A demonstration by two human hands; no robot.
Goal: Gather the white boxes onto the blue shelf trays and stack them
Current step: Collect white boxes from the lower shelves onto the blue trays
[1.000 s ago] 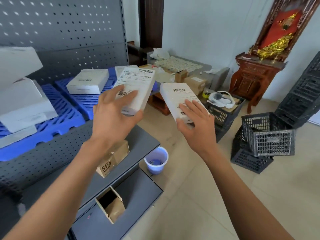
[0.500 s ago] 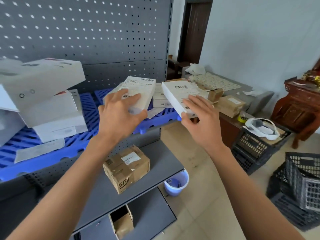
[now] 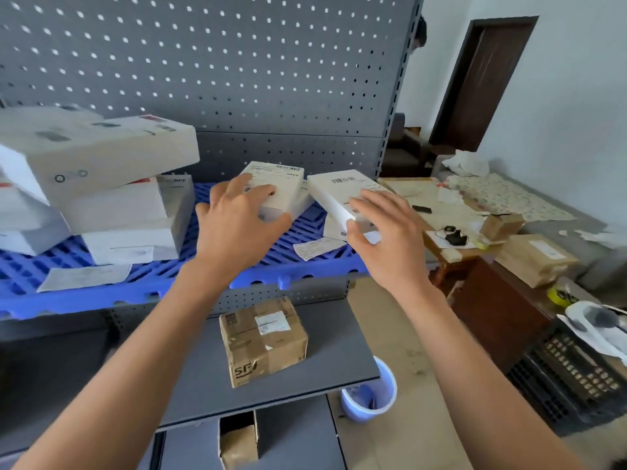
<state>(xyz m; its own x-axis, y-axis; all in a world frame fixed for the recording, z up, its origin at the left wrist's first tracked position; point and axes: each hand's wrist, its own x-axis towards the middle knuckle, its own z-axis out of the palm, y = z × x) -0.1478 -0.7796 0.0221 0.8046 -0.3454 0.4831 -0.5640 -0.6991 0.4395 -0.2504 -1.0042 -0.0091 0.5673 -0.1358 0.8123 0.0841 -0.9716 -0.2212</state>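
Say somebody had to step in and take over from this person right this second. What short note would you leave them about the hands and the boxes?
Left hand: grips a labelled white box, low over the blue shelf tray, on or just above a box beneath it.
Right hand: grips a second labelled white box, tilted, over the tray's right end.
Done: a leaning stack of larger white boxes sits on the tray's left part.
Left: set both held boxes down and stack them squarely; tidying the leaning stack is probably wise. Loose paper slips lie on the tray.
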